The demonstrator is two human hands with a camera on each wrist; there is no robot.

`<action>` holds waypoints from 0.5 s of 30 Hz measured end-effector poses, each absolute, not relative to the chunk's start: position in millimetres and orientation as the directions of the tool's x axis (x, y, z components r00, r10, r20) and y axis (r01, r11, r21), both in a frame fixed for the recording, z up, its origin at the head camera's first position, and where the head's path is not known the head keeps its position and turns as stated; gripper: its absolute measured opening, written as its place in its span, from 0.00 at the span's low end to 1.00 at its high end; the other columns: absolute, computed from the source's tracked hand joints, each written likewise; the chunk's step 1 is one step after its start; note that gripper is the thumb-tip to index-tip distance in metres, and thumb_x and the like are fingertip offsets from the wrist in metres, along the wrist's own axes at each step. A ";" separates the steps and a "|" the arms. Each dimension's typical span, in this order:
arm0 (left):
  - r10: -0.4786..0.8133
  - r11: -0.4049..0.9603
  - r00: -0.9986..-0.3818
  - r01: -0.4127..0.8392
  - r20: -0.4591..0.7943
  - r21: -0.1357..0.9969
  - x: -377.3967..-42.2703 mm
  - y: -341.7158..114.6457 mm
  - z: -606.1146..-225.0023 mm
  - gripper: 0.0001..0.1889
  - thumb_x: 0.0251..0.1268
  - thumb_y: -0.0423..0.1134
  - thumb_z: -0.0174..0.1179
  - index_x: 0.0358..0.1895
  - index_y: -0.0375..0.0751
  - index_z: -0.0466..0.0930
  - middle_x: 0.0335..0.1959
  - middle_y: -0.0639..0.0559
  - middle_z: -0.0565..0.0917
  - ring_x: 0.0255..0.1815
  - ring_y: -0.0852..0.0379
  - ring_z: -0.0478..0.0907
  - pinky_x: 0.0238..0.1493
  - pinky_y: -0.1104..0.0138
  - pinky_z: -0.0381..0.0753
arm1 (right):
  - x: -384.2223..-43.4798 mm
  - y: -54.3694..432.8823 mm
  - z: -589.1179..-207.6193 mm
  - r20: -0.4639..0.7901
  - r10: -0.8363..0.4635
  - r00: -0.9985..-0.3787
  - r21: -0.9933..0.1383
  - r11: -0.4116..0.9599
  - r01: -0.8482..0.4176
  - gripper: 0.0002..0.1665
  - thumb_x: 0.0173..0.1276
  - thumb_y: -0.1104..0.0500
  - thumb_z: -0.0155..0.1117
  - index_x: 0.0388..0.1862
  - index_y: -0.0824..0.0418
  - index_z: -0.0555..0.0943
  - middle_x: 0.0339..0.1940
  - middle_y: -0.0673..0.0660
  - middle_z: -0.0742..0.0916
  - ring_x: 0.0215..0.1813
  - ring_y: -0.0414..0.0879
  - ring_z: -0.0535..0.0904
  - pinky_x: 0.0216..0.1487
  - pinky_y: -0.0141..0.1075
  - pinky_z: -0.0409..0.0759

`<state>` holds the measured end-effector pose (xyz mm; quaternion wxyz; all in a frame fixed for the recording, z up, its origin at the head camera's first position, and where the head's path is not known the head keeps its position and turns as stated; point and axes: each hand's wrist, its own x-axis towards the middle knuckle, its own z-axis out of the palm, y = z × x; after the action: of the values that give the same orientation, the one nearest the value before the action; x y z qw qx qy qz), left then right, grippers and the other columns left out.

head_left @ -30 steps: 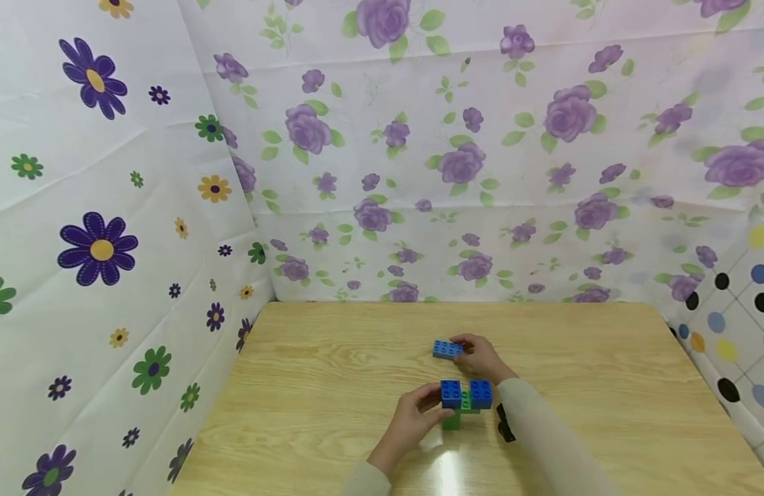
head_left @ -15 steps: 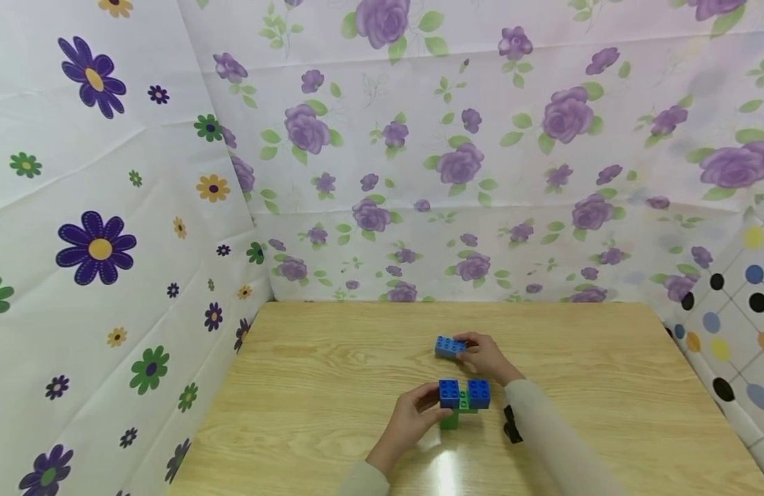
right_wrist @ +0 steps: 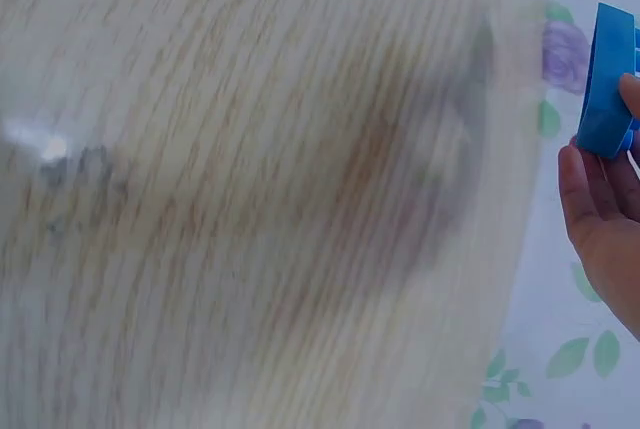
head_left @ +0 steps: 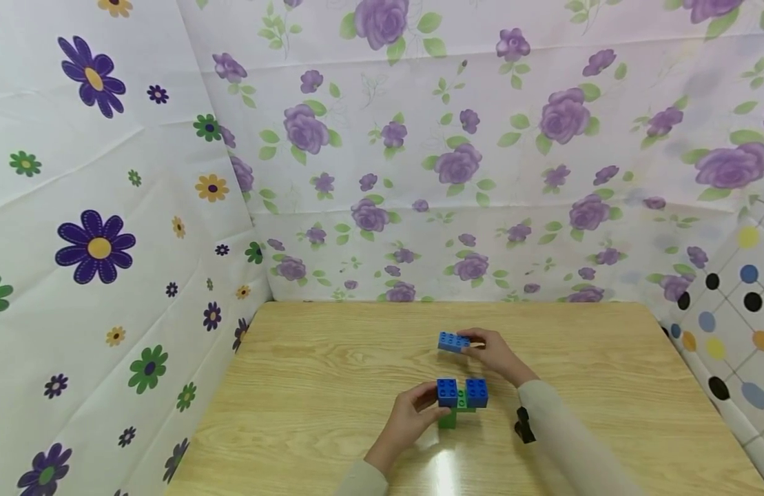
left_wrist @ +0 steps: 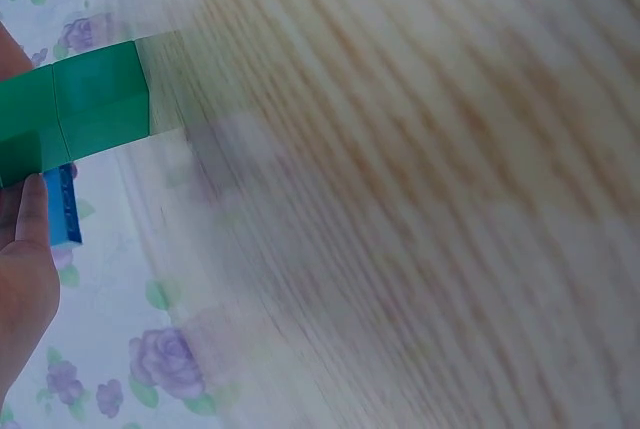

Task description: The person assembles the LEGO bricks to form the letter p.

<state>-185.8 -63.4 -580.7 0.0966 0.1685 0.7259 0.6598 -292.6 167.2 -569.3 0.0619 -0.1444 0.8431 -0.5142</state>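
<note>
My left hand (head_left: 413,415) grips a small build of toy building blocks from its left side. Two dark blue square blocks (head_left: 477,393) top it, apart from each other, over green blocks (head_left: 447,419). In the left wrist view the green blocks (left_wrist: 100,101) form a stacked column, with the left fingers (left_wrist: 33,211) against it. Beyond the build, my right hand (head_left: 494,353) pinches a lighter blue oblong block (head_left: 453,342) by its right end, studs up. The right wrist view shows this blue block (right_wrist: 608,81) between thumb and fingers, off the table.
A small black object (head_left: 524,425) lies on the wooden table (head_left: 319,386) beside the right sleeve; its kind cannot be told. Flower-printed cloth (head_left: 369,172) hangs behind the table, with another patterned cloth (head_left: 96,303) at the left and a dotted one (head_left: 723,331) at the right.
My right hand has moved slightly right and away from me, carrying the oblong blue block. The left hand and the build stay nearly where they were.
</note>
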 end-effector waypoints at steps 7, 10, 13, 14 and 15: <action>0.371 0.075 -0.925 0.118 0.082 0.990 -185.7 -63.7 -580.5 0.20 0.61 0.35 0.65 0.58 0.41 0.78 0.55 0.47 0.81 0.59 0.51 0.76 0.61 0.64 0.77 | -285.9 175.8 -559.6 0.096 -0.356 -0.930 -0.876 0.414 -0.249 0.22 0.70 0.65 0.61 0.61 0.68 0.75 0.58 0.67 0.79 0.57 0.62 0.75 0.56 0.54 0.79; 0.374 0.077 -0.925 0.110 0.073 0.991 -185.4 -63.5 -579.3 0.20 0.62 0.35 0.65 0.58 0.41 0.78 0.55 0.48 0.81 0.59 0.51 0.76 0.62 0.60 0.76 | -281.5 179.3 -556.3 0.112 -0.377 -0.919 -0.878 0.396 -0.269 0.22 0.70 0.64 0.61 0.61 0.69 0.74 0.59 0.67 0.79 0.57 0.63 0.75 0.56 0.55 0.79; 0.372 0.076 -0.926 0.096 0.061 0.992 -185.2 -63.2 -578.9 0.20 0.62 0.35 0.65 0.58 0.41 0.78 0.55 0.47 0.81 0.59 0.50 0.76 0.62 0.58 0.76 | -275.6 181.6 -549.0 0.109 -0.397 -0.912 -0.882 0.385 -0.273 0.23 0.70 0.61 0.62 0.61 0.66 0.75 0.59 0.64 0.79 0.56 0.59 0.76 0.55 0.50 0.81; 0.369 0.078 -0.928 0.092 0.057 0.993 -185.0 -63.1 -578.8 0.20 0.62 0.35 0.65 0.58 0.42 0.78 0.55 0.48 0.81 0.59 0.50 0.76 0.62 0.58 0.76 | -273.7 182.6 -546.7 0.107 -0.403 -0.909 -0.883 0.381 -0.273 0.23 0.69 0.60 0.63 0.62 0.65 0.75 0.59 0.63 0.80 0.56 0.58 0.77 0.55 0.48 0.81; 0.367 0.077 -0.929 0.088 0.054 0.993 -185.1 -62.9 -578.8 0.20 0.62 0.35 0.65 0.58 0.42 0.78 0.55 0.48 0.81 0.59 0.50 0.76 0.62 0.58 0.76 | -272.0 183.1 -544.3 0.106 -0.409 -0.906 -0.884 0.378 -0.274 0.23 0.69 0.60 0.63 0.61 0.64 0.76 0.59 0.62 0.80 0.56 0.57 0.77 0.54 0.47 0.81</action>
<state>-185.1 -62.9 -578.8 0.1056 0.1566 0.7262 0.6610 -272.0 183.1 -544.3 0.0650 -0.2063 0.8276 -0.5179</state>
